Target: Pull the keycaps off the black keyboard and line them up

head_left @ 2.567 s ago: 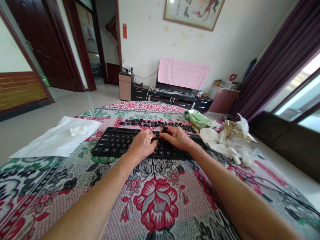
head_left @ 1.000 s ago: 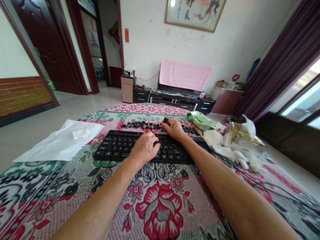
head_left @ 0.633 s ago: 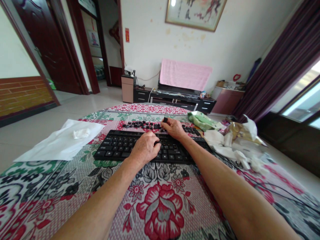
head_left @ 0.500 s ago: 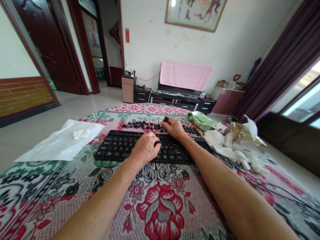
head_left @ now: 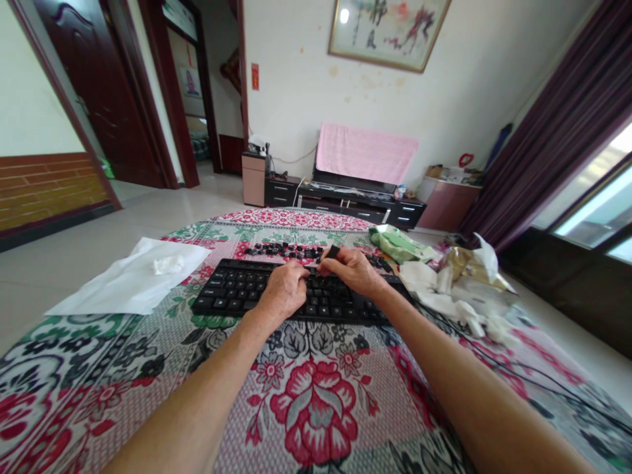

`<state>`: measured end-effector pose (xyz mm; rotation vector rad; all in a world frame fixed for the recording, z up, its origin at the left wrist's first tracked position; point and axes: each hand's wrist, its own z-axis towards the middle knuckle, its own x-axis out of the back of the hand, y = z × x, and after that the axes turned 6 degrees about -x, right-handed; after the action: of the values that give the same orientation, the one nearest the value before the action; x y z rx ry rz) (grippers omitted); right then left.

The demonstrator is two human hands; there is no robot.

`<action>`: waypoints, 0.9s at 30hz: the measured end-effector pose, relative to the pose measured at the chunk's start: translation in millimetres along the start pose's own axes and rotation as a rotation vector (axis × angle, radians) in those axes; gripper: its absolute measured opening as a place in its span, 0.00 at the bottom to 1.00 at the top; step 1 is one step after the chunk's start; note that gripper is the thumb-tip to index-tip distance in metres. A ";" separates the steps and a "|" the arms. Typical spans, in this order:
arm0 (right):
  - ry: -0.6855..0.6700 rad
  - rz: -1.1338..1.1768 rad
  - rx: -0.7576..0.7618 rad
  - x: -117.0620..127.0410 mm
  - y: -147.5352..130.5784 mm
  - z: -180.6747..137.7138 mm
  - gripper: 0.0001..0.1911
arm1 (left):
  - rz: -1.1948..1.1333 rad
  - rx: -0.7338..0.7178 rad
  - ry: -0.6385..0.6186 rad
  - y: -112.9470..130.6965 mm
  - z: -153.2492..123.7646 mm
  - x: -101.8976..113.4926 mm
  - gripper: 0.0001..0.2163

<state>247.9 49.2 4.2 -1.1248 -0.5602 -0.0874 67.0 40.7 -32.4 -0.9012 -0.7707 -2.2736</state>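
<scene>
A black keyboard [head_left: 232, 288] lies across the patterned tablecloth, both hands over its upper middle. My left hand [head_left: 286, 284] rests on it with bent fingers drawn together, the tips at the upper key rows; what they pinch, if anything, is too small to name. Close beside it, my right hand [head_left: 353, 271] is closed around a small black piece [head_left: 332, 252] that sticks up between its fingers; its kind is unclear. Its fingertips reach down to the keyboard near the left fingertips. Behind the keyboard lie several loose black keycaps [head_left: 284, 250], partly hidden by the right hand.
A white sheet [head_left: 113, 283] with a crumpled tissue [head_left: 168, 264] lies at left. To the right are a green packet [head_left: 399, 245], white tissues [head_left: 419, 276], a gold-coloured wrapper [head_left: 461, 263] and a black cable [head_left: 474, 339]. A TV cabinet [head_left: 340, 207] stands beyond the table.
My right hand has come down and nearer, from over the loose keycaps to the keyboard's upper rows, the black piece still in it. My left fingertips have shifted slightly toward it.
</scene>
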 end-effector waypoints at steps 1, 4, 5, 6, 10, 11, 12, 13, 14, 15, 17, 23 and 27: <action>-0.013 -0.008 -0.001 -1.3 0.9 -1.4 0.10 | 0.000 0.000 -0.003 -0.2 0.1 -0.1 0.13; -0.023 -0.022 -0.006 -5.8 3.4 -3.0 0.10 | 0.002 -0.010 -0.014 -1.5 -0.1 -1.2 0.13; -0.026 -0.029 -0.007 -7.3 4.0 -3.1 0.10 | 0.002 -0.017 -0.016 -2.1 -0.2 -1.7 0.13; -0.027 -0.037 -0.007 -8.7 4.6 -3.0 0.10 | 0.001 -0.024 -0.017 -2.8 -0.3 -2.2 0.13; -0.033 -0.066 -0.005 -13.2 6.7 -2.8 0.09 | -0.014 -0.040 -0.017 -4.6 -0.7 -3.6 0.12; -0.035 -0.070 -0.004 -13.7 7.0 -2.7 0.09 | -0.016 -0.040 -0.016 -4.7 -0.7 -3.7 0.12; -0.036 -0.075 -0.002 -14.0 7.2 -2.6 0.09 | -0.015 -0.038 -0.016 -4.6 -0.7 -3.7 0.12; -0.035 -0.085 0.003 -14.0 7.0 -2.5 0.09 | -0.012 -0.036 -0.018 -4.5 -0.6 -3.6 0.12; -0.031 -0.102 0.011 -13.9 6.5 -2.3 0.09 | -0.007 -0.034 -0.023 -4.2 -0.5 -3.4 0.12; -0.028 -0.125 0.024 -13.6 5.6 -2.2 0.09 | -0.002 -0.033 -0.029 -3.9 -0.4 -3.1 0.12; -0.025 -0.184 0.051 -13.2 3.2 -2.3 0.09 | 0.006 -0.029 -0.042 -3.3 -0.3 -2.4 0.13; 0.020 -0.255 0.054 -17.4 -0.3 -6.4 0.09 | 0.011 -0.022 -0.048 -1.3 -0.2 -0.8 0.13; 0.104 -0.148 -0.022 -22.8 7.2 -7.9 0.09 | 0.012 -0.031 -0.028 0.0 -0.5 -0.5 0.13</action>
<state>233.8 40.7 -14.8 -1.0927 -0.5500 -0.2790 67.2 40.5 -33.1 -0.9514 -0.7420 -2.2730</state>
